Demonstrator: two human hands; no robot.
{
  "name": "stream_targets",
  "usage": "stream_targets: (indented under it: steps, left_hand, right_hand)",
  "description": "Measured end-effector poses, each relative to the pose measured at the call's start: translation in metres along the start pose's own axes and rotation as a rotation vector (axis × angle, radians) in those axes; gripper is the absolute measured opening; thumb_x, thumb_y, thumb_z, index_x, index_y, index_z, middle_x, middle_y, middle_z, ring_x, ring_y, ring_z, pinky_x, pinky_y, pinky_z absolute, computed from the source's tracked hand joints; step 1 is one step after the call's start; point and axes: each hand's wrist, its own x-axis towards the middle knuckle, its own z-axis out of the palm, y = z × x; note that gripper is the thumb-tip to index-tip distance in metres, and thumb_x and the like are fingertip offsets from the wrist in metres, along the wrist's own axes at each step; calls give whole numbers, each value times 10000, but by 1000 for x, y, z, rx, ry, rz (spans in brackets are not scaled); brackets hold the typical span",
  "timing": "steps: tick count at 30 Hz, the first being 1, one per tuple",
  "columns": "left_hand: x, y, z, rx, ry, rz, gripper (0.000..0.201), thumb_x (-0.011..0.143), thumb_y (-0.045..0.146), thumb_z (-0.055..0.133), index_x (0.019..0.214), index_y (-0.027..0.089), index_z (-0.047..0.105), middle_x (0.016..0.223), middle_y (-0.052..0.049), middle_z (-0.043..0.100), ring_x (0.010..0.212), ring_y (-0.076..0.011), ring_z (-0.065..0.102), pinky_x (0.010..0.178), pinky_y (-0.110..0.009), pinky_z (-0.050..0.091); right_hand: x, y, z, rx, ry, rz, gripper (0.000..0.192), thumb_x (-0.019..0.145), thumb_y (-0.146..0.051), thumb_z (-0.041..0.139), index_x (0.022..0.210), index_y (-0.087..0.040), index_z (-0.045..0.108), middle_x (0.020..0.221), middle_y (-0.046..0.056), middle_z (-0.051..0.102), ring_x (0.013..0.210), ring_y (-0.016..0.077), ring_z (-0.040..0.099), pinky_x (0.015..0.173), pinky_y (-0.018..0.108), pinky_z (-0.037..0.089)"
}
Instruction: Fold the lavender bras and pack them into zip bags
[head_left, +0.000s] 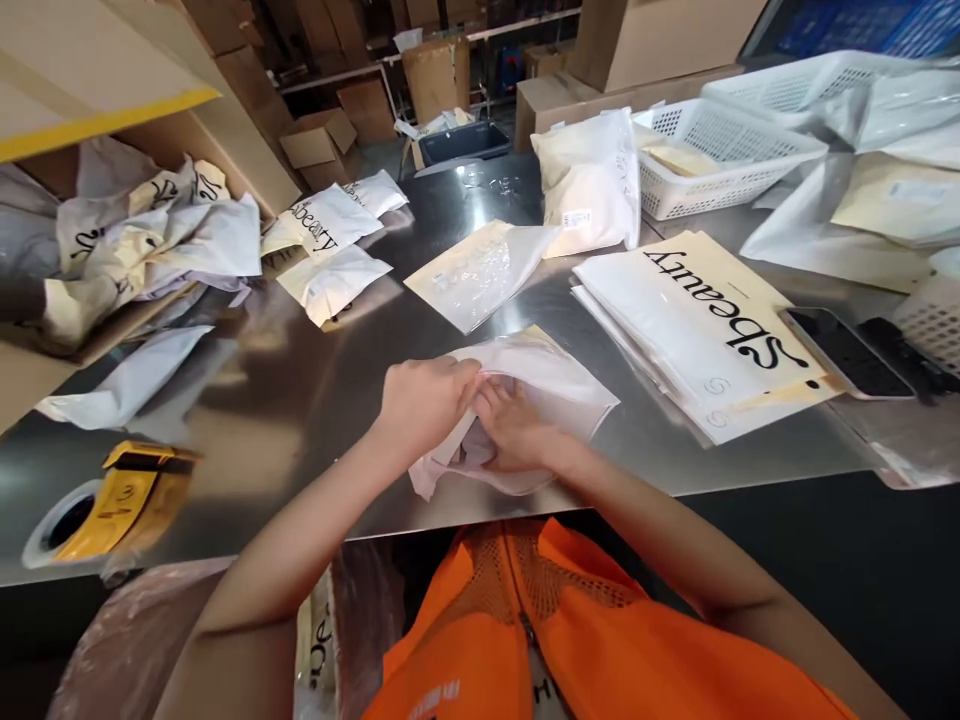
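A frosted plastic pouch [559, 385] with a pale item inside lies on the steel table [300, 370] just in front of me. My left hand [424, 400] grips the pouch's near-left edge with closed fingers. Beside it, my right hand [514, 430] reaches into the pouch opening and presses the white content, fingers partly hidden by plastic. A stack of flat white "Beauty" mailer bags [705, 320] lies to the right of the pouch.
Another clear pouch [480, 270] lies further back. A stuffed bag [592, 180] leans against white baskets [720, 150]. A phone [847, 350] rests at right. A yellow tape dispenser [112, 500] sits near left. A cardboard box [142, 230] of packed bags stands at left.
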Motion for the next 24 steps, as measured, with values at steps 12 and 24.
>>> stream_targets:
  steps: [12, 24]
  left_hand:
    - [-2, -6, 6, -3, -25, -24, 383, 982, 423, 397, 945, 247, 735, 803, -62, 713, 670, -192, 614, 539, -301, 186]
    - [14, -28, 20, -1036, -83, -74, 395, 844, 515, 619, 1111, 240, 719, 1001, -68, 722, 907, -215, 643, 770, -307, 452]
  right_hand:
    - [55, -10, 6, 9, 156, 269, 350, 897, -12, 357, 993, -81, 686, 950, 170, 710, 900, 270, 680, 816, 380, 544]
    - [-58, -6, -84, 1370, 896, 125, 167, 867, -313, 683, 801, -225, 557, 861, -2, 731, 884, 181, 723, 746, 319, 619]
